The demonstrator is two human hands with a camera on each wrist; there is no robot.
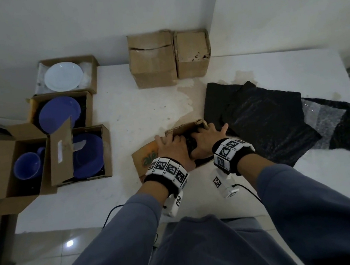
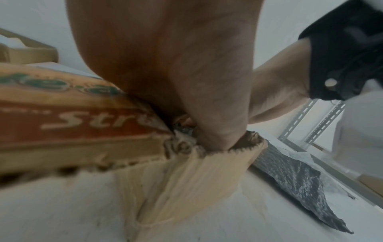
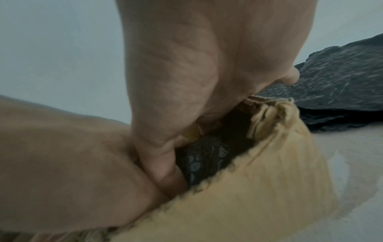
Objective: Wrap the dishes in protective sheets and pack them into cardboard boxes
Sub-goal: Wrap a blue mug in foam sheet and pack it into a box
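Head view, left hand (image 1: 170, 147) and right hand (image 1: 207, 140) side by side, fingers spread flat, pressing black-wrapped bundle (image 1: 191, 141) into printed cardboard box (image 1: 145, 157) near tabletop's (image 1: 143, 112) front edge, black bubble sheets (image 1: 264, 116) just right.

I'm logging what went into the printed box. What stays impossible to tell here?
- Wrapped item: only black bubble wrap shows; which dish is unknown.
- Printed box: lettering blurred and cut off by the left hand.
- Right hand: covers the box opening in the head view.

Tan box (image 1: 148, 156) with green lettering, black bubble-textured sheets (image 1: 265, 119), blue plates (image 1: 58, 112), white plate (image 1: 63, 76)
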